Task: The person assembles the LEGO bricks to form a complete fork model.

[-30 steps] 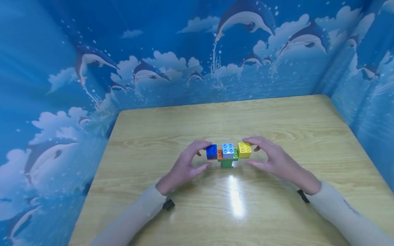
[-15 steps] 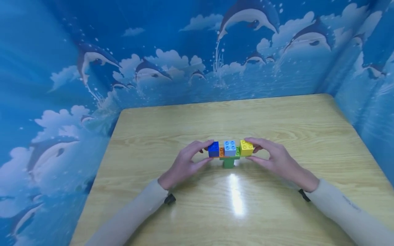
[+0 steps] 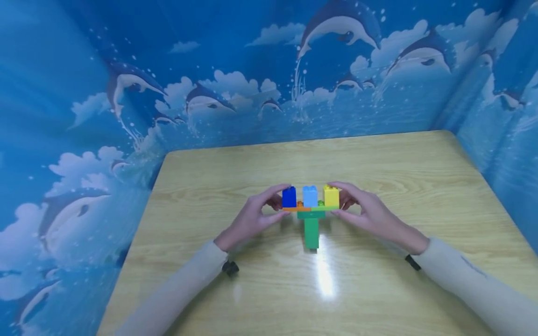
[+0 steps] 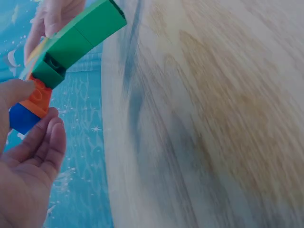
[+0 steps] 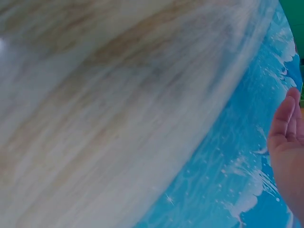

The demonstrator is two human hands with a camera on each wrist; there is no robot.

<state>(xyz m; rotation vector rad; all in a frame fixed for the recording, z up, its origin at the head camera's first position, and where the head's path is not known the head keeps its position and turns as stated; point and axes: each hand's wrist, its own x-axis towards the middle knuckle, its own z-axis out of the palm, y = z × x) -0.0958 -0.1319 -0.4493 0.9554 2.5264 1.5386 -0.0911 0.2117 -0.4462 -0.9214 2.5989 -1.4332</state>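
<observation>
A T-shaped build of toy building bricks is held between both hands in the head view. Its green stem (image 3: 311, 233) points toward the near side. Along the top sit a dark blue brick (image 3: 289, 197), a light blue brick (image 3: 310, 196) and a yellow brick (image 3: 330, 196), on an orange plate (image 3: 294, 209) and a light green plate (image 3: 325, 208). My left hand (image 3: 254, 215) pinches the dark blue end between thumb and fingers. At the yellow end, my right hand (image 3: 371, 212) does the same. The left wrist view shows the green bricks (image 4: 83, 38) from below.
The wooden table (image 3: 235, 177) lies under the hands, with a bright light reflection on it. A blue curtain (image 3: 252, 107) printed with dolphins stands behind the table and along its sides. Only part of the right hand (image 5: 287, 142) shows in the right wrist view.
Both hands have closed in on the build's ends and gripped them. The build has tipped, its green stem swinging toward the near side, so more of the stem shows.
</observation>
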